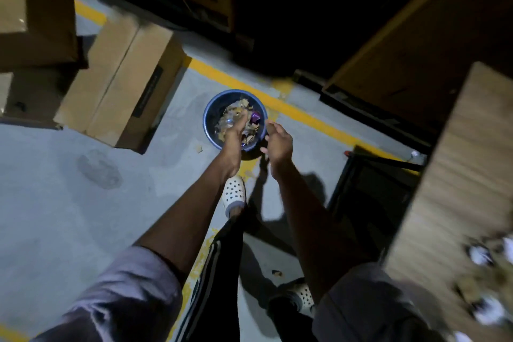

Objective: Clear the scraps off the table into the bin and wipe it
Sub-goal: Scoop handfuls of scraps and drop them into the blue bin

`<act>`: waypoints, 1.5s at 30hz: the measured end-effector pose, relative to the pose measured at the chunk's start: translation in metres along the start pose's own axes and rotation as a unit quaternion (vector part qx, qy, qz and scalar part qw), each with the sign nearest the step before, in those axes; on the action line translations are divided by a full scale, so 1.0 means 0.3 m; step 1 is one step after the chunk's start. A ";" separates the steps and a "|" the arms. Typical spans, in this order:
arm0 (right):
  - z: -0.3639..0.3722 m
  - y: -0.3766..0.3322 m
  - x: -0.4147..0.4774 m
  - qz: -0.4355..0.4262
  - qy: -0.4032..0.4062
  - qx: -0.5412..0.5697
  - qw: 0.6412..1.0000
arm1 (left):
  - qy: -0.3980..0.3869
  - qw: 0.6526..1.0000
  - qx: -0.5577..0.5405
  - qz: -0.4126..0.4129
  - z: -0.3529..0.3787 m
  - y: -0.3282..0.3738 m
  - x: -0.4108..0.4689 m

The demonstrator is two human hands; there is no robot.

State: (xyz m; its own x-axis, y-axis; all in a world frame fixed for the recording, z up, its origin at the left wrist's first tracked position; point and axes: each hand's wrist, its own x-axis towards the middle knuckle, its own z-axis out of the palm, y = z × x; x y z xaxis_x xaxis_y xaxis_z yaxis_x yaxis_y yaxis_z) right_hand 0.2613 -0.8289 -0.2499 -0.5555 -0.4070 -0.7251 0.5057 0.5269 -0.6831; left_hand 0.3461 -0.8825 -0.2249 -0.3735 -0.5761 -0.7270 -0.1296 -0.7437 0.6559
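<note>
Concrete floor (55, 203), boxes (122, 86) beside bin (210, 111); left hand (236, 133) over it, right hand (279, 141) near, both seemingly released.

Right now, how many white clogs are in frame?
2. The front clog stands on the floor just short of the bin, by the left forearm. The rear clog is lower in frame, beside the right sleeve.

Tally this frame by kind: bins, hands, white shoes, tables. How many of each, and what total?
blue bin: 1
hands: 2 (left hand, right hand)
white shoes: 2 (front shoe, rear shoe)
table: 1
Total: 6
</note>
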 end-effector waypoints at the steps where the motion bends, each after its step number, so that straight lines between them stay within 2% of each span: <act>1: -0.049 -0.035 -0.067 -0.023 -0.006 0.001 1.000 | -0.014 1.000 0.006 0.017 0.039 0.021 -0.079; 6: -0.348 -0.209 -0.480 -0.166 -0.034 -0.037 0.985 | -0.041 0.988 0.046 0.144 0.244 0.073 -0.525; 9: -0.603 -0.205 -0.710 -0.235 -0.019 -0.081 0.969 | -0.057 0.979 0.059 0.189 0.394 0.022 -0.804; 13: -0.974 -0.099 -0.938 -0.270 0.053 -0.048 0.960 | -0.112 0.970 0.090 0.196 0.633 -0.149 -1.137; 18: -1.378 0.034 -1.152 -0.226 0.152 0.000 0.962 | -0.217 0.952 0.162 0.139 0.916 -0.411 -1.385; 23: -1.671 0.115 -1.252 -0.184 0.231 0.016 0.955 | -0.279 0.920 0.247 0.124 1.114 -0.542 -1.466; 27: -1.813 0.149 -1.229 -0.189 0.278 -0.003 0.942 | -0.337 0.884 0.301 0.120 1.246 -0.561 -1.442; 32: -1.927 0.228 -1.217 -0.209 0.363 -0.052 0.907 | -0.342 0.858 0.365 0.116 1.406 -0.647 -1.403; 34: -1.980 0.263 -1.223 -0.182 0.391 -0.084 0.898 | -0.342 0.846 0.394 0.106 1.446 -0.715 -1.385; 37: -2.073 0.317 -1.216 -0.138 0.385 -0.128 0.903 | -0.350 0.822 0.436 0.109 1.493 -0.814 -1.355; 42: -2.215 0.434 -1.125 -0.128 0.307 -0.264 0.905 | -0.282 0.827 0.470 0.125 1.568 -0.927 -1.330; 45: -2.288 0.493 -1.055 -0.121 0.233 -0.356 0.897 | -0.228 0.831 0.483 0.157 1.592 -0.945 -1.325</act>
State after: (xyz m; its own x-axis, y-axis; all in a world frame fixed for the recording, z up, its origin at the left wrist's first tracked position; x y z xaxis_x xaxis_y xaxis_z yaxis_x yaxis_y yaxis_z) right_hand 0.0589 -0.1101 -0.0616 -0.8918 -0.3042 -0.3348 -0.1240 0.8762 -0.4658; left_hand 0.0927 -0.2807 -0.0248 -0.8083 -0.3385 -0.4818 -0.5551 0.1650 0.8153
